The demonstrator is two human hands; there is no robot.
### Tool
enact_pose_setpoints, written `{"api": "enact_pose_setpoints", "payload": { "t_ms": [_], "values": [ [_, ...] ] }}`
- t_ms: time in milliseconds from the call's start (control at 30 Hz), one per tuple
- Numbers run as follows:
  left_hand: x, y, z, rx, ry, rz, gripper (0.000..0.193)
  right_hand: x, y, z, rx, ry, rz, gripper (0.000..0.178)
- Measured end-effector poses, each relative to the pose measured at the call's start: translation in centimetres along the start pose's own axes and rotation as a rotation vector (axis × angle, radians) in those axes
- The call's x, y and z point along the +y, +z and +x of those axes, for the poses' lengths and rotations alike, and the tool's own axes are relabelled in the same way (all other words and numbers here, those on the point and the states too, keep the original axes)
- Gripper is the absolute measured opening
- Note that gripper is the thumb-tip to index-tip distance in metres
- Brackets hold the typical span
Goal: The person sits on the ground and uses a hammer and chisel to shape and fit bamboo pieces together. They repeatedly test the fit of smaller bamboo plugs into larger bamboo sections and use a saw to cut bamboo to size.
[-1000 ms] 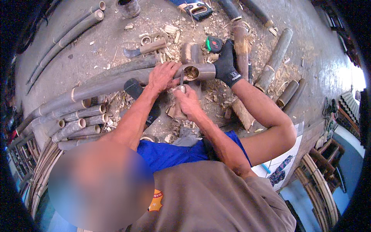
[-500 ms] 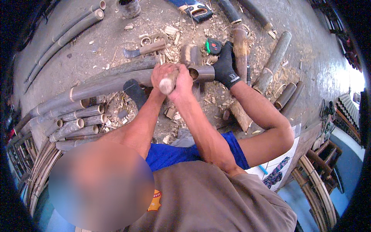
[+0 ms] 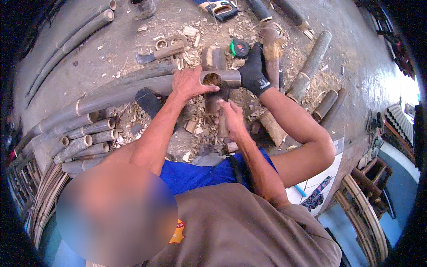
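Observation:
A long grey-brown bamboo pole [image 3: 129, 90] lies across in front of me, with a round hole [image 3: 212, 79] cut in its side near the right end. My left hand [image 3: 190, 83] grips the pole just left of the hole, its thumb stretched toward the hole's near edge. Close to me on the right, my right hand [image 3: 231, 116] is closed around a wood-handled tool [image 3: 223, 129]. Its dark metal part lies by the pole's near side, below the hole; its exact shape I cannot tell. A short log [image 3: 213, 57] sits under the pole. My dark-socked foot [image 3: 253, 73] touches the pole's right end.
Wood chips litter the ground. Beyond the pole lie a wood-handled curved blade [image 3: 162, 52], a black and green tape measure [image 3: 239, 47] and a handsaw [image 3: 221, 10]. Cut bamboo lengths [image 3: 86, 141] are stacked at left; more pieces [image 3: 311, 66] lie at right.
My hands, together on the upright wooden handle before, have parted. The right hand has drawn nearer me with the tool; the left now rests on the pole, and the hole is uncovered.

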State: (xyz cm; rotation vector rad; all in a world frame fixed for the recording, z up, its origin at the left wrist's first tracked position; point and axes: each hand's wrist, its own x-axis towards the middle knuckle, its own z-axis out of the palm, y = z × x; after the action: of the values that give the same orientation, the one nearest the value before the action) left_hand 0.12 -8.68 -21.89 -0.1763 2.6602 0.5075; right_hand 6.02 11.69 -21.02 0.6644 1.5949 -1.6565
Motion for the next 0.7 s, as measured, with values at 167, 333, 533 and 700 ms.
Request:
{"api": "enact_pose_setpoints", "payload": {
  "t_ms": [167,333,533,700],
  "values": [
    [1.5,1.2,0.1,0.198,-0.058,0.049,0.108,-0.5,-2.4,2.2,-0.108,-0.165,-0.134,0.031],
    [1.7,2.1,0.6,0.256,-0.148,0.056,0.105,-5.3,-4.0,1.9,-0.223,-0.056,-0.334,0.039],
    [1.5,2.9,0.8,0.393,-0.155,0.014,0.091,-9.6,-5.5,4.6,-0.364,-0.086,-0.682,0.043],
    [1.4,3.3,1.0,0.42,-0.15,0.006,0.075,-13.3,-5.5,7.0,-0.488,-0.103,-0.982,0.044]
  ]
}}
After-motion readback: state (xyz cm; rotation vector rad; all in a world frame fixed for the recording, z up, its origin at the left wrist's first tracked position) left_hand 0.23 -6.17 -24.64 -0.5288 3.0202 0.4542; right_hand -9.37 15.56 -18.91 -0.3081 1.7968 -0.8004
